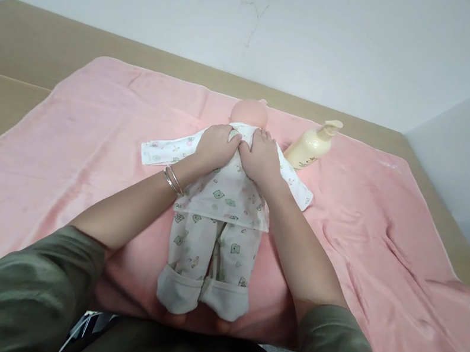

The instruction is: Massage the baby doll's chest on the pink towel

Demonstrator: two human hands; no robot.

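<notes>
A baby doll in a white printed top (225, 195) and matching trousers (233, 254) with rolled cuffs lies on a pink blanket (138, 106). Its bald head (249, 112) points away from me, and its sleeves spread to both sides. My left hand (218, 144) rests on the upper left of the top, and my right hand (262, 155) on the upper right. The thumbs nearly meet at the middle. Both hands lie on the cloth with fingers over the shoulders; the left fingertips are partly hidden.
A cream pump bottle (311, 146) leans at a tilt on the blanket, right of the doll. The wooden table (28, 36) shows around the blanket, and a white wall (155, 6) rises behind it. Cables (78, 330) hang below the front edge.
</notes>
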